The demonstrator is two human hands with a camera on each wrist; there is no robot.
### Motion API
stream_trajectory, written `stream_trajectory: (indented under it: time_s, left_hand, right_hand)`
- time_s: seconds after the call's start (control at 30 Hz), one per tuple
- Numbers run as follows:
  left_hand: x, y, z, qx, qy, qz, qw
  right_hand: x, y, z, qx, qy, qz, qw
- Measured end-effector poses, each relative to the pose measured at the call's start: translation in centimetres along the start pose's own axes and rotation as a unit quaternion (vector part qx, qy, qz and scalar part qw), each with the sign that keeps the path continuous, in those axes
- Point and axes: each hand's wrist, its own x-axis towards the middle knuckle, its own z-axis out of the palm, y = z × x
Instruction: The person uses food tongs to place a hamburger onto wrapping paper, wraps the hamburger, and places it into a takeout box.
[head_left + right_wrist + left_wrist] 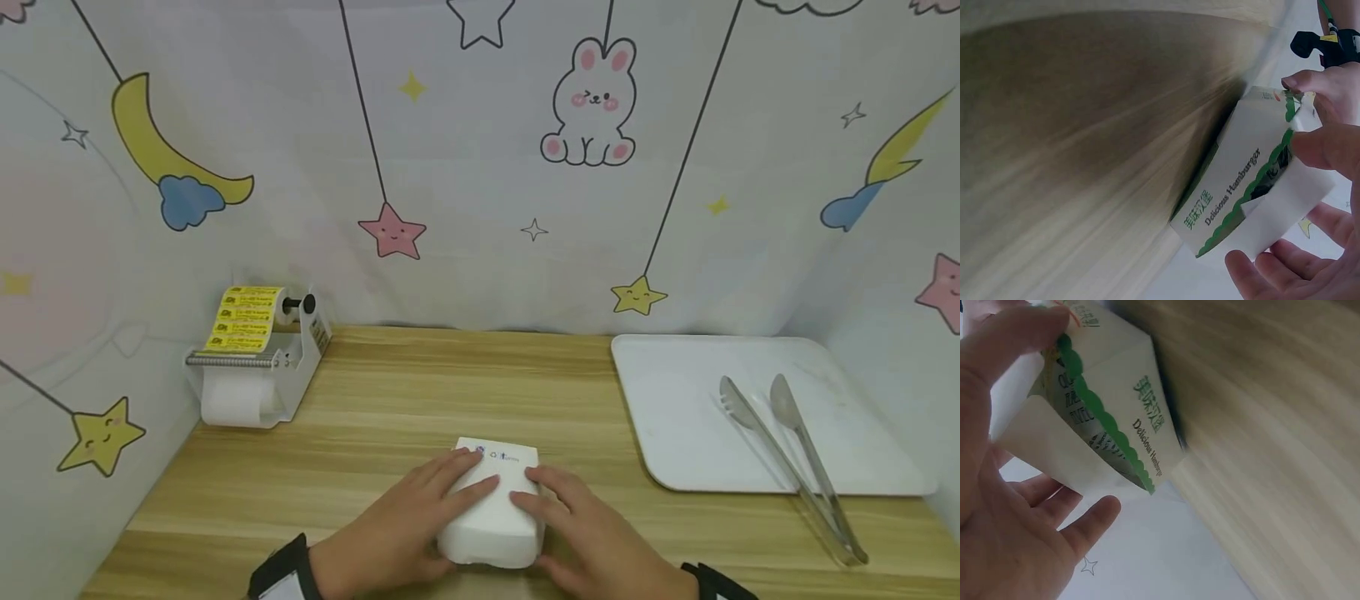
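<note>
A white paper hamburger box stands on the wooden table in front of me. My left hand holds it from the left, fingers spread over the lid and thumb low at the near side. From the right, my right hand grips it the same way. In the left wrist view, the box shows green scalloped edging and "Delicious Hamburger" lettering, with a gap under its lid. The right wrist view shows the box with dark printed material inside the gap. The box's contents are hidden.
At the back left stands a label dispenser with a roll of yellow labels. A white tray lies on the right. Metal tongs rest across it, their joined end over the near edge. Cartoon-printed cloth walls surround the table.
</note>
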Motion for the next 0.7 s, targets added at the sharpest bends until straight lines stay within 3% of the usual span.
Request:
stream_trajectory:
  time_s: [0.1, 0.33, 0.5, 0.7]
  left_hand:
    - [0.0, 0.0, 0.5, 0.014, 0.001, 0.006, 0.9999]
    - [0.8, 0.0, 1.2, 0.050, 0.047, 0.004, 0.9977]
    - [1.5, 0.2, 1.3, 0.027, 0.037, -0.024, 0.9987]
    - [1.5, 0.2, 1.4, 0.003, 0.027, -0.035, 0.9990]
  right_hand:
    - [-0.1, -0.1, 0.3, -0.007, 0.004, 0.003, 1.0000]
    - [1.2, -0.9, 1.4, -0.057, 0.015, 0.015, 0.9981]
    - [2.2, -1.4, 2.1, -0.091, 0.017, 0.010, 0.9956]
    - [2.3, -1.4, 2.2, -0.079, 0.027, 0.018, 0.9964]
